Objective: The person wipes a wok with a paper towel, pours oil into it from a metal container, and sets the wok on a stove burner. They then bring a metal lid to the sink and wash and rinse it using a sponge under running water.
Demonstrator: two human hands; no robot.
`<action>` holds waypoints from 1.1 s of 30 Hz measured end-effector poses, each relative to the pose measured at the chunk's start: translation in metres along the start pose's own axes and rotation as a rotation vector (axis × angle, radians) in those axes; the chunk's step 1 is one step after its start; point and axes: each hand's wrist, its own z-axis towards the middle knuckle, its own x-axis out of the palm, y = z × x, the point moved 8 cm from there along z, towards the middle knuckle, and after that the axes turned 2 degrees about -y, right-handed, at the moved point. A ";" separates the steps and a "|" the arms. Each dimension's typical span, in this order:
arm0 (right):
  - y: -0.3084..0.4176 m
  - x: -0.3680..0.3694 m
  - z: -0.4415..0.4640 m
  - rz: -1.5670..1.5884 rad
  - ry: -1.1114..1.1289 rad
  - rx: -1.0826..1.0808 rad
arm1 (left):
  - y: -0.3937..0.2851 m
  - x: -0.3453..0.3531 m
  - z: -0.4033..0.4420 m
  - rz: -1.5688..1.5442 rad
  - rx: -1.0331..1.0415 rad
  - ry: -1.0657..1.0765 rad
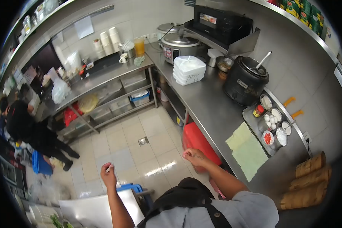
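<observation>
My left hand [108,174] hangs in the air over the tiled floor, its fingers curled in and nothing visible in them. Below it is a bare steel worktop [91,209]. My right hand [195,156] is also raised, fingers closed, with no object showing. A red bin [197,138] stands just beyond it, under the right-hand steel counter [209,110]. On that counter, nearest to my right arm, lies a pale green cloth [249,152]. Beside the cloth is a metal tray [250,117] with a bowl of eggs [270,121], a red-lidded jar [258,110] and small bowls.
Further along the counter are a black soup warmer [245,81] with a ladle, stacked white foam boxes [189,70] and a rice cooker [178,45]. Wooden boards [306,186] stand at right. A person in black [22,125] works at far left near a blue bin [41,162].
</observation>
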 end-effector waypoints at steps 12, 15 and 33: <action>-0.062 -0.179 0.190 -0.051 -0.555 0.080 | 0.009 0.259 0.164 -0.019 -0.298 0.438; -0.033 -0.232 0.244 0.015 -0.692 -0.015 | 0.022 0.292 0.179 0.089 -0.426 0.555; -0.057 -0.522 0.644 -0.569 -0.761 0.300 | 0.195 0.627 0.412 0.400 -0.219 1.227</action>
